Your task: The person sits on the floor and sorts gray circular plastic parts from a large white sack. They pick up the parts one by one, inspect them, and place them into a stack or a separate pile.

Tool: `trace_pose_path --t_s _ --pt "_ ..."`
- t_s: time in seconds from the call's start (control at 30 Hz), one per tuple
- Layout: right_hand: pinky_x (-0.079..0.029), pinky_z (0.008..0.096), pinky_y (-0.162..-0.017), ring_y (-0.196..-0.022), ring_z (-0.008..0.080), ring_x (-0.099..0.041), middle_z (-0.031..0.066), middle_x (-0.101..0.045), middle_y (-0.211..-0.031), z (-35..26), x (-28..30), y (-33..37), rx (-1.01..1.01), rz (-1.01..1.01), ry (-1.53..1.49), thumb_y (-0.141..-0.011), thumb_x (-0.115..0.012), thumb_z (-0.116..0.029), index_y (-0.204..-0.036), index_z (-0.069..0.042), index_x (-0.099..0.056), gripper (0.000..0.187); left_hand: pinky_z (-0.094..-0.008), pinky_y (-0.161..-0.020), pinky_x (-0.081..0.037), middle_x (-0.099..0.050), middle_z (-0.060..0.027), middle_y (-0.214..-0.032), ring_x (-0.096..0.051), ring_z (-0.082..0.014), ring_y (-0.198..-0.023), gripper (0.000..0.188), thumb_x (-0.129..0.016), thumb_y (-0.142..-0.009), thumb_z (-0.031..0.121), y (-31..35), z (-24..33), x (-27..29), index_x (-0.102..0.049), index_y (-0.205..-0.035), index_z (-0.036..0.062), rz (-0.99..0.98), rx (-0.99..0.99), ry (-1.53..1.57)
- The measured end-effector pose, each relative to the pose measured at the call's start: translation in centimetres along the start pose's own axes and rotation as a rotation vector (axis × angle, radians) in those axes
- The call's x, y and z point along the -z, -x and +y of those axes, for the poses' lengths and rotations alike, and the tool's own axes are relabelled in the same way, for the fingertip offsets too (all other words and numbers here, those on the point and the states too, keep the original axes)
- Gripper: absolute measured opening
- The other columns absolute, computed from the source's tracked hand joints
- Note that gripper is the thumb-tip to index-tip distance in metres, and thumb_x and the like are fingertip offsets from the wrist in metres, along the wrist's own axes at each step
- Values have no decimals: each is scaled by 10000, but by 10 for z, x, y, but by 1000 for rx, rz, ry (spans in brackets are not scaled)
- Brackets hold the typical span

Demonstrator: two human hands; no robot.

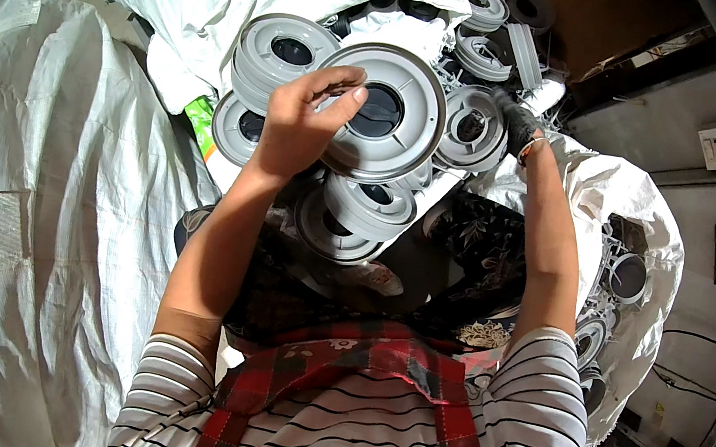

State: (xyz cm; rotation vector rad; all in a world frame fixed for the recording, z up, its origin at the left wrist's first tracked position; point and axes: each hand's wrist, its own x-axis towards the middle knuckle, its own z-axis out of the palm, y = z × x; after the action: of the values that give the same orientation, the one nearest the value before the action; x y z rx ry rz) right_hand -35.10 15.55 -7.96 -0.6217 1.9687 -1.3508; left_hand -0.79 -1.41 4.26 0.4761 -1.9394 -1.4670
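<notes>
Single head-worn fisheye, facing down from close above left hand (304, 120), right hand (518, 125).

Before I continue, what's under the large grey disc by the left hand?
From under the large grey disc, other grey rings peek out; whatever it covers cannot be seen.

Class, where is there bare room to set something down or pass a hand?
Bare: the broad white sack at far left, though creased. A hand might pass through the dark gap between the lower grey discs and the patterned cloth. Crowded: around the left hand and right hand, and inside the right-hand sack.
</notes>
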Motion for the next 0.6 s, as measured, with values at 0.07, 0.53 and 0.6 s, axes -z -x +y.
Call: trace_pose_path --t_s 0.07,0.53,0.6 --pt "-488 346 -766 -855 247 -613 138 -657 -983 -10 29 -5 96 34 599 -828 -588 -390 -1072 -26 -620 439 -242 -857 -459 -652 -126 -1000 -609 -148 -928 256 -601 -861 69 -4 3 -9 -598 -1070 -78 -5 -23 81" --pt "-429 353 -926 -1023 244 -548 140 -537 -1176 -239 -126 111 1163 -205 804 -765 -650 -298 -1288 -80 -444 604 -455 -980 -427 -537 -178 -1180 -516 -279 -1119 505 -534 -890 334 -31 23 20 -448 -1216 -42 273 275 1280" --pt "-480 350 -795 -912 230 -597 167 -583 -1070 -212 -96 40 1190 74 541 -826 -598 -265 -1189 -59 -516 426 -470 -989 -417 -546 -183 -1143 -521 -297 -1107 450 -544 -875 280 -33 18 25 -461 -1180 -41 277 183 1179"
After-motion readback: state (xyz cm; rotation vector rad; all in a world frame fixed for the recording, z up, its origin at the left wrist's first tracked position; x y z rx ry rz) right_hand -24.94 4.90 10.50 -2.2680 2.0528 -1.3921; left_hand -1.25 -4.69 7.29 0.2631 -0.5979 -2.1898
